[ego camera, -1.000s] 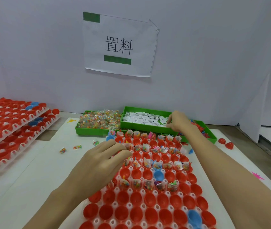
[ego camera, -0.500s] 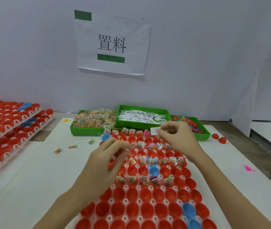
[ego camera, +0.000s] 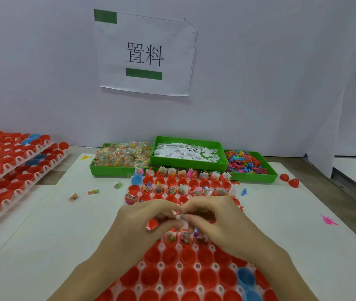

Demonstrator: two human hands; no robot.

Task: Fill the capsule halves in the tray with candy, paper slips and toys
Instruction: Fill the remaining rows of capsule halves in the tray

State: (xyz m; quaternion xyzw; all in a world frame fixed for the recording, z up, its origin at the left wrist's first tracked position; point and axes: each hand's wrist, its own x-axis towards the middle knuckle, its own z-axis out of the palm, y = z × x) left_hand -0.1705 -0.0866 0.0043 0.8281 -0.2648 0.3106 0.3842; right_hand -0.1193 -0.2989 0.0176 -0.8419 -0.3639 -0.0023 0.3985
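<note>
— Now, handling the paper slip (ego camera: 178, 217)?
— Probably feather-light and floppy, easy to crease or drop; best pinched at an edge, never squeezed flat.
— And where?
— Caught between the fingertips of both hands, over the middle rows of the tray (ego camera: 179, 266), just above the capsule halves (ego camera: 168, 257) awaiting filling.
— Left hand (ego camera: 148, 222)?
— Fingers curled, tips drawn together, pinching at the slip; a bit of red showing under them, hard to tell what.
— Right hand (ego camera: 214, 220)?
— Curled too, thumb and forefinger closed on the slip's other end. Both hands touching at the tips.
— Supplies?
— Behind the tray: candy bin (ego camera: 122, 156) on the left, slip bin (ego camera: 187, 152) in the middle, toy bin (ego camera: 246, 162) on the right. Far rows filled, near rows bare.
</note>
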